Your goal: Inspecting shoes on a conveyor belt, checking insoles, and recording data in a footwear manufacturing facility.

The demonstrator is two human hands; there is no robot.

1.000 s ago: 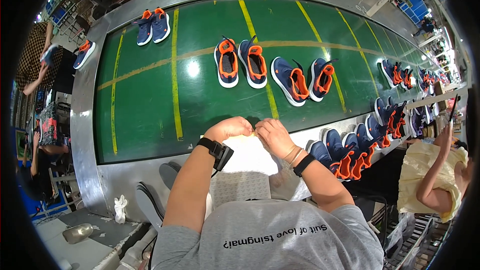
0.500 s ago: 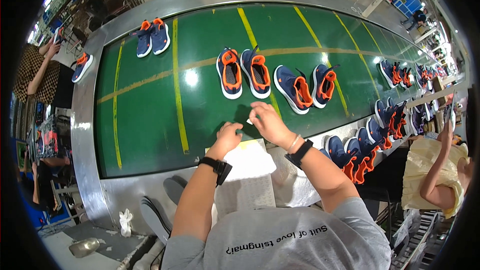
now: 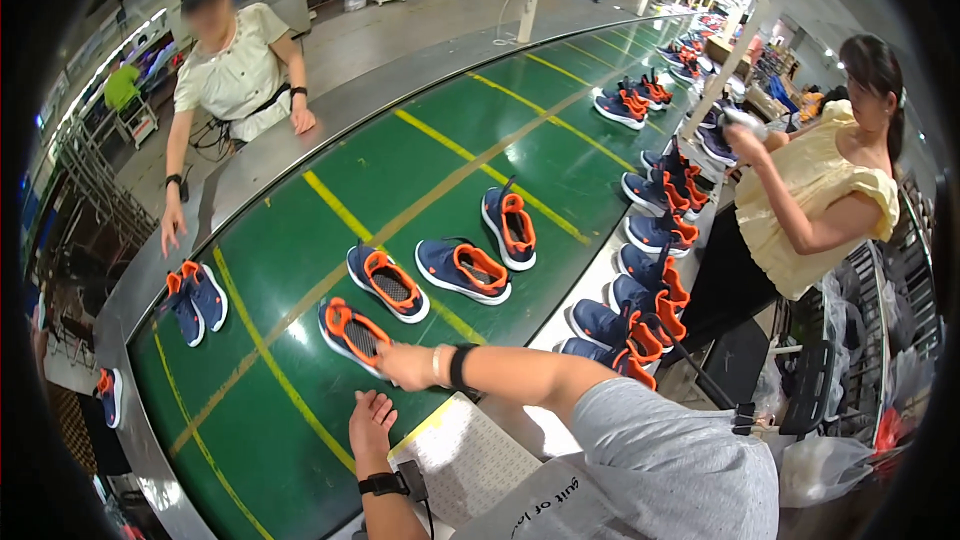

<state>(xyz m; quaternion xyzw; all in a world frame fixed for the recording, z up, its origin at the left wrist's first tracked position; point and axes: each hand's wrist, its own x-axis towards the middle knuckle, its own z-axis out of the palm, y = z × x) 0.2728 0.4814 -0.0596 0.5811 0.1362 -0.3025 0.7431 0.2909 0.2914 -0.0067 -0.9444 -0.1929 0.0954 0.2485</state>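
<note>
My right hand (image 3: 407,366) reaches across to a navy sneaker (image 3: 352,328) with orange lining and a white sole. Its fingers are closed on that shoe's near end, and the fingertips are partly hidden. My left hand (image 3: 372,422) is just nearer to me, over the belt's edge, palm turned up with fingers stretched out and nothing in it. Beside the gripped shoe lies a matching sneaker (image 3: 388,285). Farther right another pair rests on the belt, a sneaker (image 3: 463,271) and its mate (image 3: 510,228). A white sheet (image 3: 468,450) with rows of small marks lies below my hands.
The green belt (image 3: 310,340) has yellow stripes and a metal rim. A pair of sneakers (image 3: 193,302) stands far left, near the hand (image 3: 174,225) of a person opposite. Several sneakers (image 3: 655,232) line the right ledge, where another person (image 3: 815,190) holds a shoe.
The view has swung to the right. My right hand has moved from above the sheet onto the sneaker, and my left hand has opened. The person opposite now reaches toward the far-left pair.
</note>
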